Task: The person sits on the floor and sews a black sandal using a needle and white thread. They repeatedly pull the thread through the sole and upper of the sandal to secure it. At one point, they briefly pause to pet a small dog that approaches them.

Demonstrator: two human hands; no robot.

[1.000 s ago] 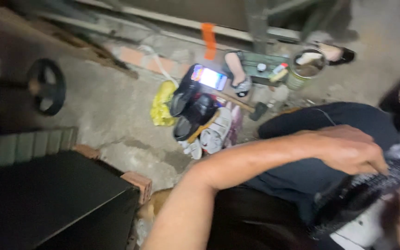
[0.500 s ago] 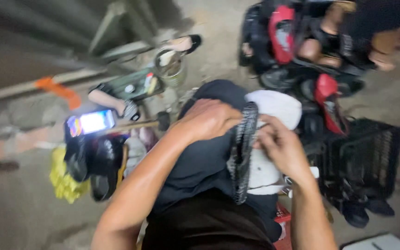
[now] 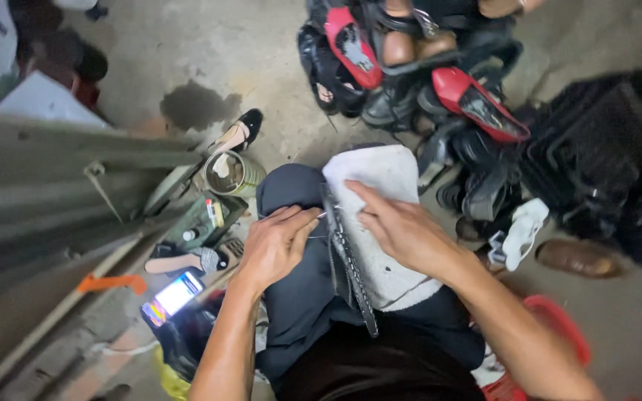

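Observation:
A dark shoe sole (image 3: 349, 261) stands on edge across my lap, against a grey-white cloth (image 3: 380, 223) draped over my right knee. My left hand (image 3: 275, 245) pinches the top of the sole where a thin thread or needle (image 3: 322, 216) shows. My right hand (image 3: 399, 226) lies on the cloth, its fingers pressing the sole's other side near the same spot. I sit in dark trousers (image 3: 299, 282).
A pile of black and red shoes (image 3: 425, 82) lies ahead, a black crate (image 3: 603, 148) to the right, a brown shoe (image 3: 577, 258) and white rag (image 3: 523, 230) near it. Left are a tin can (image 3: 233, 174), a lit phone (image 3: 174, 295), sandals and a metal frame (image 3: 76, 171).
The camera swung from the left side of the floor to my lap. Both hands stayed on the sole, now seen closer and centred.

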